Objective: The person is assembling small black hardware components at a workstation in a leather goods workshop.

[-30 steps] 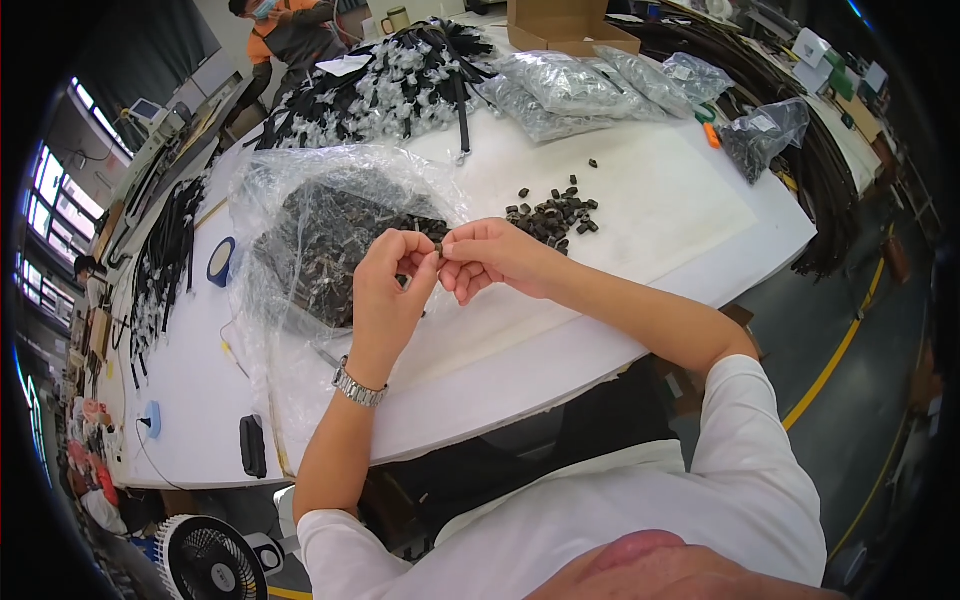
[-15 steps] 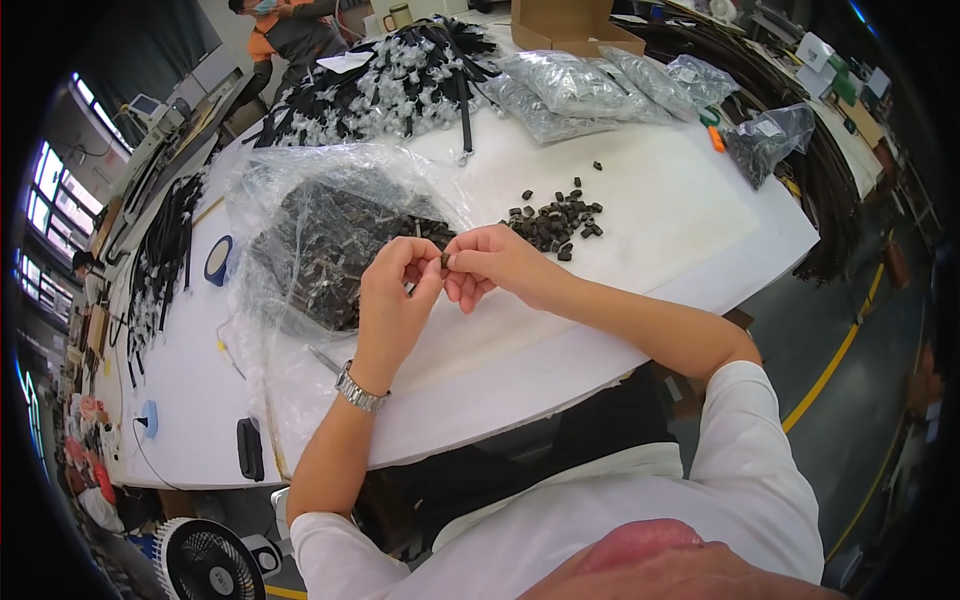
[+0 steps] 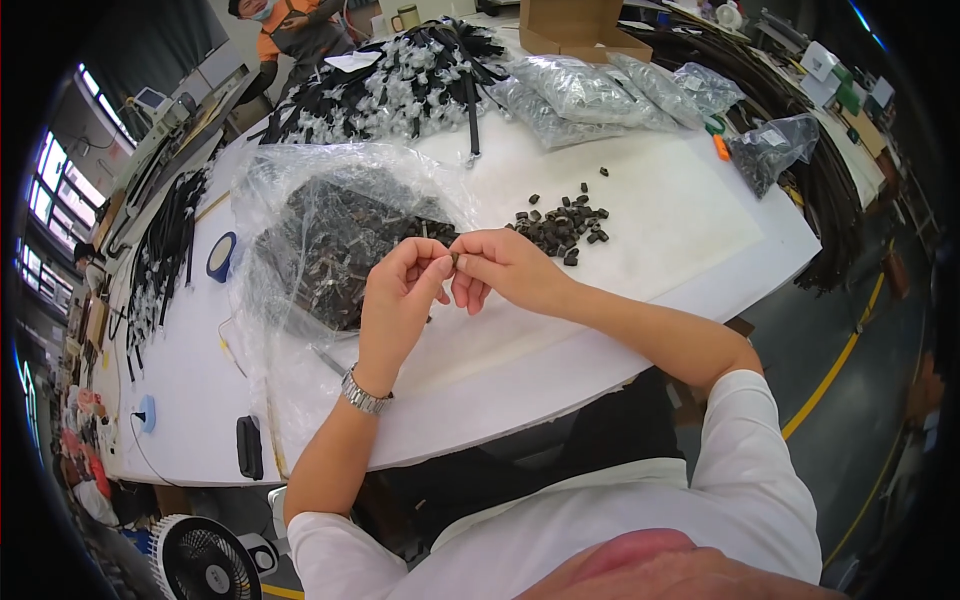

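My left hand, with a metal watch on its wrist, and my right hand meet over the near part of the table. Their thumbs and index fingertips pinch one small dark piece, mostly covered by the fingers. Just beyond my right hand lies a loose pile of small dark brown blocky pieces. Left of my hands, a large clear plastic bag lies open, full of many similar dark pieces.
Black straps with clear wrapped ends are heaped at the back; more straps lie left. Filled plastic bags and an open cardboard box stand far right. A blue tape roll, black case and fan are left.
My hands stay together on the small dark piece, with slight finger shifts that cover more of it. The whole view has moved slightly. The person at the back has raised their head.
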`<action>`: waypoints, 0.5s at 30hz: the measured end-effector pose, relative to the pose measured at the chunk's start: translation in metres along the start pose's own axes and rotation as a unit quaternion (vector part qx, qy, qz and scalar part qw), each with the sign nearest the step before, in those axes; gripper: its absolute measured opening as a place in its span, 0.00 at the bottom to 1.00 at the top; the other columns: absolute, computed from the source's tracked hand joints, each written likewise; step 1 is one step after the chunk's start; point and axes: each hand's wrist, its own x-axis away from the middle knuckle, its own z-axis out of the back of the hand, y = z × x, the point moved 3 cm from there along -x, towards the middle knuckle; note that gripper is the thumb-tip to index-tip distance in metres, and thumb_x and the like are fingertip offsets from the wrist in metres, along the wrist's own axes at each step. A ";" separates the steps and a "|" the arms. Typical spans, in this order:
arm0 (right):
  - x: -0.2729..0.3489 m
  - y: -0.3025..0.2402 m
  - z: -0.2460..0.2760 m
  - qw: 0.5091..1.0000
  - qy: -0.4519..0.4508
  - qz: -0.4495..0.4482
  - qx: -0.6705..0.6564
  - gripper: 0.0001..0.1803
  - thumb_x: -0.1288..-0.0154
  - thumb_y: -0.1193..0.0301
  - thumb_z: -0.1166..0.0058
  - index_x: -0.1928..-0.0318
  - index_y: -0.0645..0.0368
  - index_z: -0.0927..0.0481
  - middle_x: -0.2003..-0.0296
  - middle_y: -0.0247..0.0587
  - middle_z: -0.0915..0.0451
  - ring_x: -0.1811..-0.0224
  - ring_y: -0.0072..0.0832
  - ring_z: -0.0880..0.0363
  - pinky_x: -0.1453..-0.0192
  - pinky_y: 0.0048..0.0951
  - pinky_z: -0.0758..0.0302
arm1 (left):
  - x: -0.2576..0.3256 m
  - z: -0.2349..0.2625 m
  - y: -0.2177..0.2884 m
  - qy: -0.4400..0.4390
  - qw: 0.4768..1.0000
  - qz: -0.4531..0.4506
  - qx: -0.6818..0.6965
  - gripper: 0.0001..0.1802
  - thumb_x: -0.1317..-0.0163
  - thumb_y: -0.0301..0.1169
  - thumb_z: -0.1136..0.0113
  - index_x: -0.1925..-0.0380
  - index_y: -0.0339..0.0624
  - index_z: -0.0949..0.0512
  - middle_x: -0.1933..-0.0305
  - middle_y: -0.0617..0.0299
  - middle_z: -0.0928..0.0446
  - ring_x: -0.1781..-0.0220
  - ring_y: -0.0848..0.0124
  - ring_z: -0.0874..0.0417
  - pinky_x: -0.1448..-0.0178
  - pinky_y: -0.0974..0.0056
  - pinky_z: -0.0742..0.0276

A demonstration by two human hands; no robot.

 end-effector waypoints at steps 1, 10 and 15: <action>-0.001 0.001 -0.001 1.000 -0.005 -0.005 -0.004 0.12 0.19 0.73 0.56 0.57 0.67 0.21 0.70 0.42 0.15 0.72 0.25 0.14 0.65 0.25 0.16 | 0.000 0.001 -0.002 0.002 1.000 -0.001 0.004 0.06 0.25 0.25 0.40 0.56 0.32 0.19 0.62 0.63 0.17 0.66 0.80 0.17 0.62 0.72 0.19; -0.003 -0.008 0.009 1.000 0.004 -0.002 0.009 0.13 0.19 0.69 0.56 0.55 0.63 0.20 0.69 0.40 0.15 0.72 0.23 0.16 0.64 0.23 0.18 | -0.007 -0.007 -0.003 0.023 0.999 -0.032 0.002 0.07 0.25 0.23 0.43 0.52 0.32 0.20 0.61 0.64 0.17 0.64 0.80 0.17 0.59 0.73 0.20; -0.006 0.007 0.007 0.997 0.002 -0.057 -0.048 0.14 0.20 0.66 0.55 0.55 0.62 0.19 0.70 0.39 0.16 0.72 0.23 0.17 0.63 0.25 0.17 | -0.003 -0.003 -0.010 0.003 0.999 -0.017 0.031 0.07 0.26 0.23 0.43 0.52 0.32 0.20 0.63 0.64 0.18 0.65 0.79 0.17 0.59 0.73 0.20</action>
